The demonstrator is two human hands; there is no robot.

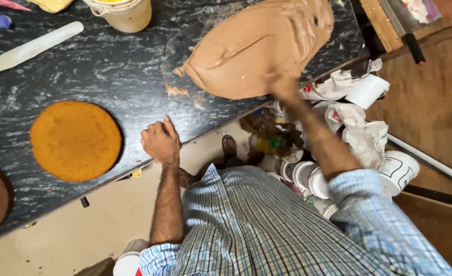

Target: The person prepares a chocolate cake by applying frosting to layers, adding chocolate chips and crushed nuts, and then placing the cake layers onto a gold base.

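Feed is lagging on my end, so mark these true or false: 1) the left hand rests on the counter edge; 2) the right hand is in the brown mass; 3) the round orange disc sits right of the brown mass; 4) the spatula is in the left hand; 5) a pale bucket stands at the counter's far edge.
1) True: the left hand rests closed on the edge of the dark counter.
2) True: the right hand is at the brown mass, blurred.
3) False: the orange disc lies to its left.
4) False: the spatula lies untouched on the counter.
5) True: the pale bucket stands there.
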